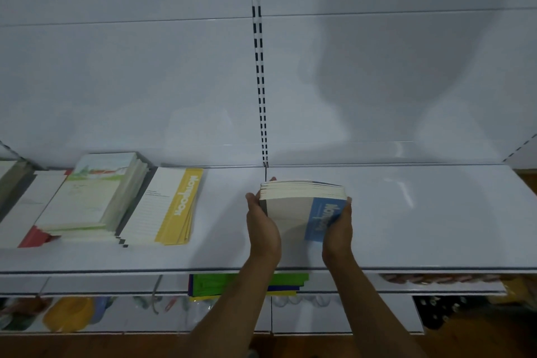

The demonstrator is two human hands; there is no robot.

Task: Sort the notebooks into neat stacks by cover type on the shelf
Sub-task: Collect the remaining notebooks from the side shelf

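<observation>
Head view, the only one supplied: both hands hold a stack of blue-banded notebooks (303,208) between them at the middle of the white shelf (436,212), just right of the slotted upright (259,67). The left hand (261,227) presses its palm along the stack's left edge, fingers curled over the far corner; the right hand (337,227) grips the right edge over the blue band, fingers wrapped round it. The stack's far end appears tipped up, page edges showing; whether its near end rests on the shelf cannot be told. Well apart to the left lie the yellow-banded notebooks (168,209), slightly fanned, touching or just beside a taller pile with a landscape cover (93,192), and further piles, one red-edged (35,237), reach the frame's left border. Judgement: the step in hand is squaring and placing the blue type as its own stack, with the sorting part done. The next move calls for lowering the stack flat, aligning its edges, then releasing both sides evenly so the covers do not slide. Coloured goods (247,285) on the lower shelf are not concerned.
</observation>
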